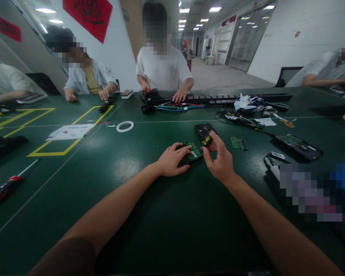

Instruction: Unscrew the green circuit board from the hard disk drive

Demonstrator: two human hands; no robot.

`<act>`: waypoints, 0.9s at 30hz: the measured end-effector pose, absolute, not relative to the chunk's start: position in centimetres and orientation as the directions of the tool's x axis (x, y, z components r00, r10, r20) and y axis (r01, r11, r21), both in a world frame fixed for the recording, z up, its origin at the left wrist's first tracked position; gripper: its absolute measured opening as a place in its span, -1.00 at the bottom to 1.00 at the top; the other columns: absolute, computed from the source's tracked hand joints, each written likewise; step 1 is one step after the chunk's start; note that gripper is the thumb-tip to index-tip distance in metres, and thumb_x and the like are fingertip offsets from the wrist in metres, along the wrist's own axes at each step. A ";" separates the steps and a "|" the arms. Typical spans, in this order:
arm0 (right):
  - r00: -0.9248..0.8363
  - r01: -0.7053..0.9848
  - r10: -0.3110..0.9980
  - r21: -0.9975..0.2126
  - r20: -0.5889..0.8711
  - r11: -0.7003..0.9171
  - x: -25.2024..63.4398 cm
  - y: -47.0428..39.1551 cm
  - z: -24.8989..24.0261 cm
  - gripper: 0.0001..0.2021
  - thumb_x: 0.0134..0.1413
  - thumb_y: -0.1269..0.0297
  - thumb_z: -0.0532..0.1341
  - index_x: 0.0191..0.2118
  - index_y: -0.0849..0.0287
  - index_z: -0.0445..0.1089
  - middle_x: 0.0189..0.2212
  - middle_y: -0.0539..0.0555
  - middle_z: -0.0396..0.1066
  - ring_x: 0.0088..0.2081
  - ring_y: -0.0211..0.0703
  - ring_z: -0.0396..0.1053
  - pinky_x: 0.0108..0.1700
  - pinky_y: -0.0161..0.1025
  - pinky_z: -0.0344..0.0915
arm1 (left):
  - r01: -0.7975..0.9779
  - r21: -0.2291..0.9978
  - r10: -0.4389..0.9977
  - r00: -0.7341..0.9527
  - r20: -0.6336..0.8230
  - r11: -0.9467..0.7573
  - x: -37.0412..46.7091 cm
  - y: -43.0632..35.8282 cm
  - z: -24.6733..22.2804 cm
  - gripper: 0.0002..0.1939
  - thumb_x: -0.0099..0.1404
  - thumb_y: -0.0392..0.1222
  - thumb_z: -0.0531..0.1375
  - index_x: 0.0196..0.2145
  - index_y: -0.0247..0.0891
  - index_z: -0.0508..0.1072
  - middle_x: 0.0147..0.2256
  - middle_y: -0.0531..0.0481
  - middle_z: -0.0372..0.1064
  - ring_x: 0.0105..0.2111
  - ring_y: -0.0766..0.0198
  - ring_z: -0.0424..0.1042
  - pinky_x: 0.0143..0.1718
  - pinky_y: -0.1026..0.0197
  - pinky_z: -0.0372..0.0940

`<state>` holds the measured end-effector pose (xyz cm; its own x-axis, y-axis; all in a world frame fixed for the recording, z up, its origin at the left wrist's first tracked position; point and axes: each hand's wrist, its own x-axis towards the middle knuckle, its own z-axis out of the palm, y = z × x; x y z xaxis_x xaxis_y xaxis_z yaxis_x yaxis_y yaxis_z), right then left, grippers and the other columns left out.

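Observation:
My left hand (pixel 174 160) lies over a hard drive (pixel 194 152) with a green circuit board facing up, its thumb along the near edge and its fingers across the top, holding it against the table. In my right hand (pixel 220 159), thumb and fingers are closed on a short screwdriver (pixel 207 140) with a black-and-yellow handle, just right of the drive; its tip is too small to make out. Behind that hand lies a second black drive (pixel 203 129), partly covered by the fingers. A loose green circuit board (pixel 239 143) lies to the right.
On the green table (pixel 161 214) are an opened black device (pixel 297 147), a cable bundle (pixel 241 119), a white tape ring (pixel 125 126), paper (pixel 70 131) and a red-and-black screwdriver (pixel 5 189). Across the table, a person (pixel 164 69) handles long black strips (pixel 218 99). Other people sit left and right.

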<state>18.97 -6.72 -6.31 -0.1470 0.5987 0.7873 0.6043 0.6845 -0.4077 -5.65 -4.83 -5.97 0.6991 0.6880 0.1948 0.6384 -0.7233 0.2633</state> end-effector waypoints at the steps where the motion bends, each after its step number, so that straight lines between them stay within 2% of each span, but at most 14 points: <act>1: -0.145 0.607 0.601 -0.409 0.786 0.681 18.9 -6.7 -6.3 -0.24 0.30 0.35 0.24 0.49 -0.17 -0.06 0.34 0.12 0.33 0.02 0.04 0.59 0.07 0.08 0.62 | 0.638 0.263 0.687 0.699 0.196 -0.724 -5.7 -4.8 -6.0 -0.35 0.32 0.11 0.25 0.30 -0.10 0.26 0.42 -0.10 0.14 0.37 -0.31 0.03 0.24 -0.41 0.21; 8: -0.107 0.611 0.604 -0.428 0.789 0.666 18.8 -6.8 -6.0 -0.21 0.29 0.32 0.26 0.51 -0.13 -0.09 0.36 0.16 0.30 -0.05 -0.02 0.59 -0.04 -0.04 0.64 | 0.636 0.261 0.685 0.701 0.198 -0.727 -5.7 -4.7 -6.1 -0.34 0.32 0.12 0.25 0.30 -0.10 0.26 0.42 -0.10 0.13 0.37 -0.30 0.03 0.24 -0.41 0.21; 12: -0.105 0.615 0.615 -0.435 0.781 0.658 18.9 -6.7 -6.1 -0.22 0.29 0.30 0.26 0.50 -0.09 -0.08 0.35 0.20 0.31 -0.06 -0.01 0.59 -0.06 -0.01 0.65 | 0.636 0.268 0.688 0.698 0.199 -0.723 -5.7 -4.7 -6.2 -0.34 0.32 0.10 0.25 0.31 -0.07 0.26 0.42 -0.08 0.14 0.38 -0.30 0.01 0.24 -0.41 0.20; 22: -0.115 0.553 0.661 -0.505 0.741 0.663 19.1 -6.6 -6.3 -0.29 0.35 0.29 0.18 0.50 -0.06 -0.10 0.36 0.22 0.29 0.08 0.07 0.56 0.02 0.06 0.64 | 0.636 0.278 0.691 0.696 0.196 -0.720 -5.7 -4.7 -6.1 -0.35 0.32 0.10 0.25 0.30 -0.07 0.27 0.42 -0.08 0.14 0.38 -0.29 0.02 0.25 -0.41 0.19; 27: -0.116 0.607 0.613 -0.433 0.782 0.667 19.1 -6.4 -6.4 -0.29 0.33 0.29 0.21 0.49 -0.06 -0.05 0.34 0.21 0.32 0.11 0.09 0.54 0.02 0.07 0.63 | 0.638 0.271 0.690 0.696 0.199 -0.721 -5.7 -4.7 -6.1 -0.34 0.32 0.10 0.25 0.30 -0.08 0.26 0.42 -0.08 0.14 0.38 -0.30 0.01 0.24 -0.42 0.20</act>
<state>19.09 -6.45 -6.41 -0.1158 0.6130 0.7815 0.6066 0.6667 -0.4330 -5.73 -4.74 -6.14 0.6958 0.6900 0.1993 0.6376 -0.7212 0.2708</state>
